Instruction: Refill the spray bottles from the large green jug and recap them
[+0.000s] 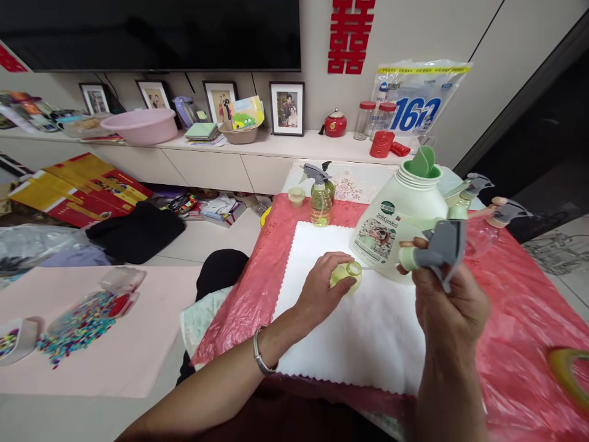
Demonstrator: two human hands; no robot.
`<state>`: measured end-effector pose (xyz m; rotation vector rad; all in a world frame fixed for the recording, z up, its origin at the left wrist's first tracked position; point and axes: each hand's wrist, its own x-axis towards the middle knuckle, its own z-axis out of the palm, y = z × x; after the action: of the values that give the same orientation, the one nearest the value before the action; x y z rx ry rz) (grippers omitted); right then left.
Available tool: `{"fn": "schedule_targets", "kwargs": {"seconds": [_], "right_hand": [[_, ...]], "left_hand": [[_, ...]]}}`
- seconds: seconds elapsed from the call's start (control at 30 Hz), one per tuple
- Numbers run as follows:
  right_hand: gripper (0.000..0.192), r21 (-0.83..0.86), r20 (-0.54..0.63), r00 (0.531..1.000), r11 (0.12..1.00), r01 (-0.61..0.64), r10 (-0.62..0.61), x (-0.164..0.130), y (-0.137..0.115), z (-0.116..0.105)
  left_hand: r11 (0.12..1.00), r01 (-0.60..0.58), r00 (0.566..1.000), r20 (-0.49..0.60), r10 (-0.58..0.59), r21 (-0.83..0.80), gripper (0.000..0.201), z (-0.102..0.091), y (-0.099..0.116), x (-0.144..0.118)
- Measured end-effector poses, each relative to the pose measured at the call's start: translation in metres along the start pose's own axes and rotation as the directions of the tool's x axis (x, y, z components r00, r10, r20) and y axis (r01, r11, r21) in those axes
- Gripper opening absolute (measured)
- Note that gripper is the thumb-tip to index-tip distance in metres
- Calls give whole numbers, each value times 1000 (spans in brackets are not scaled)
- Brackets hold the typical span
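Observation:
My left hand (324,287) is closed around a small yellow-green clear bottle (353,270), which stands with its neck uncovered on a white zigzag-edged cloth (350,350). In my right hand (453,307), raised at the right, is a grey trigger spray head (442,245) with a pale green collar. Its dip tube seems to point left toward the bottle, in front of the large jug. That pale green jug (384,215) stands just behind both hands, with a green scoop-like piece (423,161) in its mouth. A spray bottle (321,205) with a grey head stands behind the cloth.
Red plastic sheeting (519,313) covers the table. Further spray bottles (488,230) stand at the right, and a tape roll (568,374) lies near the right edge. A small pale cup (296,196) sits at the back left. Colourful beads (83,325) are spread on a lower surface.

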<state>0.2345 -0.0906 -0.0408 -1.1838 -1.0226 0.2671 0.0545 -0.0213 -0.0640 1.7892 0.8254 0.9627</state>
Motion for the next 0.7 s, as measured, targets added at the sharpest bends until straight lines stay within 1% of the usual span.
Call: {"fn": "schedule_targets", "kwargs": {"seconds": [0.07,0.13,0.27,0.33,0.5,0.7], "right_hand": [[35,0,117,993,1000,-27,27,0,11,3],[34,24,222,974,998,-56,49,1,19,8],[32,40,351,933,994,-101,80,3,25,20],[33,35,385,918,993,-114,92,3,28,23],[38,-2,444,888,991,-135,122,2,35,24],[41,-38,486,867,994,-106,111,4,35,24]], "left_hand": [[1000,5,1000,-2,-5,16,28,0,1,0],[1000,10,1000,2,-10,27,28,0,1,0],[1000,-15,1000,7,15,23,30,2,-1,2],[1000,-20,1000,-8,20,10,32,3,-4,3],[999,16,999,-29,-17,-33,31,3,-6,5],[999,21,999,-28,-22,-47,31,4,-6,6]]}}
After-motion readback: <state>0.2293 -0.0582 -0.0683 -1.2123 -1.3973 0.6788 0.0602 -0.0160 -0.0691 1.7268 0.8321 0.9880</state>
